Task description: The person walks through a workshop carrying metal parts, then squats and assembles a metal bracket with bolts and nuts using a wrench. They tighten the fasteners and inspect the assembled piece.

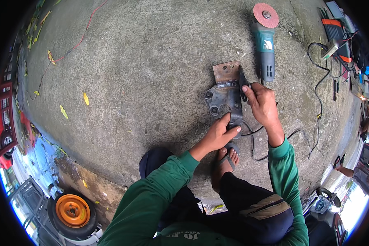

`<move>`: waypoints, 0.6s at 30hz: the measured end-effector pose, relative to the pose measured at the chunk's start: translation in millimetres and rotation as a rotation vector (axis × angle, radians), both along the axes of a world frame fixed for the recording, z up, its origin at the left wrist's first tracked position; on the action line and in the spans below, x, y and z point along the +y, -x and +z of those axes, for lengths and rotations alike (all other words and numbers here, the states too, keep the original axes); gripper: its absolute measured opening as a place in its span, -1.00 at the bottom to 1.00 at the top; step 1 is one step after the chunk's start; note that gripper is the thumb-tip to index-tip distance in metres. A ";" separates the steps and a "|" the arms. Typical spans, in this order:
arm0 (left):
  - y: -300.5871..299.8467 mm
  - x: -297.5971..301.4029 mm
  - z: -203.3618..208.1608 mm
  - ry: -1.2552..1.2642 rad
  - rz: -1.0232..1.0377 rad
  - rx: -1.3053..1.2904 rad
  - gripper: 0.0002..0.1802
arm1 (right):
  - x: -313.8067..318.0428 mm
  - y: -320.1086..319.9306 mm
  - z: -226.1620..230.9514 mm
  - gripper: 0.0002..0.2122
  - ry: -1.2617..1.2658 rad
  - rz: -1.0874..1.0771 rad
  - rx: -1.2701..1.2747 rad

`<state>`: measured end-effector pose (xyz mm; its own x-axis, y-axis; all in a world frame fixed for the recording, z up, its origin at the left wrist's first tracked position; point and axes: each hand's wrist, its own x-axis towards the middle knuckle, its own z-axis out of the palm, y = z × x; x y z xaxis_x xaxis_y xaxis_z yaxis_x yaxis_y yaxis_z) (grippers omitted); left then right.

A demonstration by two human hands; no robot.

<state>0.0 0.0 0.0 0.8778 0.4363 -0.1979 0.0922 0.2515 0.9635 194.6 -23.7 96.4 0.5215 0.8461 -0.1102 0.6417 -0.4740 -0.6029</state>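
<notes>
A welded metal bracket point(235, 98) stands on the concrete, dark grey with a rusty, holed plate at its far end and two round bolt-like parts on its left side. My left hand point(218, 133) grips its near end, thumb and fingers closed round the edge. In my right hand point(263, 102) is a thin black flat piece point(243, 80), pinched by thumb and fingers and held upright against or very close to the bracket's right side; I cannot tell whether they touch. Beyond my right hand lies a teal and grey angle grinder point(265, 43) with a pink disc.
A black cable point(322, 90) loops over the concrete floor point(151, 53) on the right, near an orange and black case point(336, 35). My sandalled foot point(228, 159) is close to the bracket. A tyre with an orange rim point(72, 211) is at lower left. Other people are at the right edge.
</notes>
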 end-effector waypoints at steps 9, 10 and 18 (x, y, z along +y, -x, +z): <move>1.2 5.5 9.8 0.028 0.041 -0.009 -0.57 | 1.7 2.4 5.8 -0.64 -0.004 0.011 -0.051; 0.7 5.4 10.6 0.029 0.038 -0.001 -0.58 | -0.6 1.1 5.2 -0.64 -0.015 0.008 -0.063; -1.6 2.3 13.6 0.237 0.067 -0.019 -0.72 | -6.3 -7.9 -1.5 -0.67 -0.161 0.057 -0.142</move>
